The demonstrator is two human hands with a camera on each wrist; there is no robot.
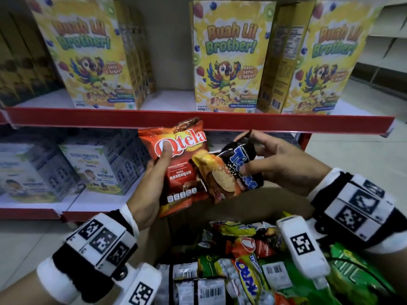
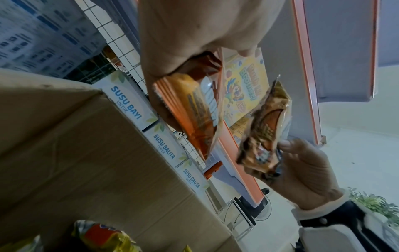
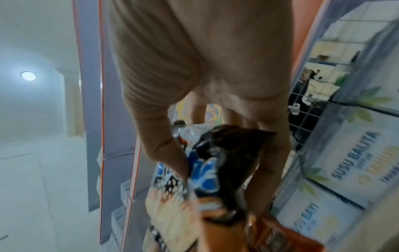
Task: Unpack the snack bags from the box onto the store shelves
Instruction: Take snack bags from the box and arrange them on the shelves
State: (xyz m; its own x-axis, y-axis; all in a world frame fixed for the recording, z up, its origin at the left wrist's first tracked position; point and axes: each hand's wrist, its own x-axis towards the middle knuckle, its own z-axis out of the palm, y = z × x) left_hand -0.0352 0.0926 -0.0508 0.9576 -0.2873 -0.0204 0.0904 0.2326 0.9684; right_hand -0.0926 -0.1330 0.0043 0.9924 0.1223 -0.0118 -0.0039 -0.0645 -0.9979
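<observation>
My left hand grips the red Qtela bag, thumb pressed on its front. My right hand pinches a dark crumpled snack bag touching the Qtela's right edge. Below both hands sits the open box of snacks.

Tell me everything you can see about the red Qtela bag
The red Qtela bag is a glossy foil-like snack pouch with a white Qtela logo, "Barbeque" text, a row of small white panels near the bottom and a crimped top seal. It is held roughly upright in front of the red shelf edge, above the open box. The left hand grips it, thumb across the logo. The right hand's dark snack bag overlaps its right edge.
</observation>
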